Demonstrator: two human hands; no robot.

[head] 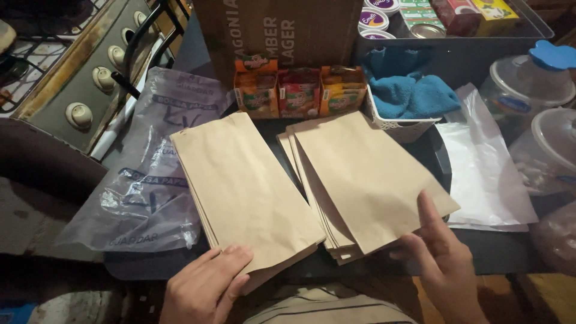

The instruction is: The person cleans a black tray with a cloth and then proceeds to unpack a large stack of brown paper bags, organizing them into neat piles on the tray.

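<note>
Two stacks of flat brown paper bags lie side by side on a dark tray (480, 249). My left hand (207, 288) rests at the near corner of the left stack (246, 192), fingers under its edge. My right hand (441, 261) touches the near right corner of the right stack (366, 177), index finger lying on the top bag, other fingers curled under the edge. Neither stack is lifted.
A crumpled clear plastic bag (147, 180) lies to the left, white plastic sheets (486, 174) to the right. Behind stand three small juice cartons (300, 93), a cardboard box (282, 30), a white basket with a blue towel (408, 96), lidded plastic jars (528, 84) and stove knobs (78, 114).
</note>
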